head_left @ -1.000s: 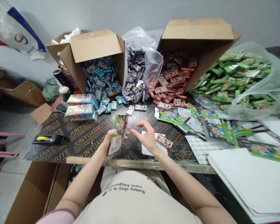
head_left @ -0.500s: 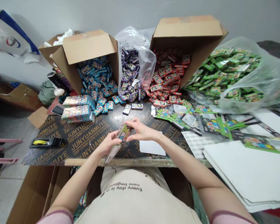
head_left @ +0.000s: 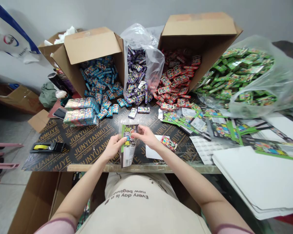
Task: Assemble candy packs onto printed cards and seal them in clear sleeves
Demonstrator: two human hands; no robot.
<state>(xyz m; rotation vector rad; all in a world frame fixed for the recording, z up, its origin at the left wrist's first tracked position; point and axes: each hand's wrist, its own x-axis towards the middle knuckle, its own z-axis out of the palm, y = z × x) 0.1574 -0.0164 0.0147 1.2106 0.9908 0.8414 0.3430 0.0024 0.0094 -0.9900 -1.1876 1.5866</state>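
Both hands hold a flat printed packaging bag (head_left: 128, 152) upright over the front of the table. It is black and green with coloured lettering, a pale panel at its lower part and clear plastic at its edges. My left hand (head_left: 114, 146) pinches its left edge, thumb on the front. My right hand (head_left: 146, 136) grips the right edge, thumb and fingers near the upper printed part. Whether anything is inside the bag, I cannot tell. A small red packet (head_left: 169, 143) lies beside my right wrist, partly on a white sheet (head_left: 152, 152).
Small packets fill a left carton (head_left: 92, 48) (blue), a clear bag (head_left: 155, 61) (purple), a right carton (head_left: 200, 24) (red) and another bag (head_left: 288, 81) (green). Wrapped bundles (head_left: 79, 116) and a tape dispenser (head_left: 48, 148) stand left. Printed bags (head_left: 219, 128) and white sheets (head_left: 256, 182) lie right.
The bag has turned from slanted and edge-on to upright, its printed front facing me. My right hand has shifted slightly right and down its edge. The red packet has come into view.
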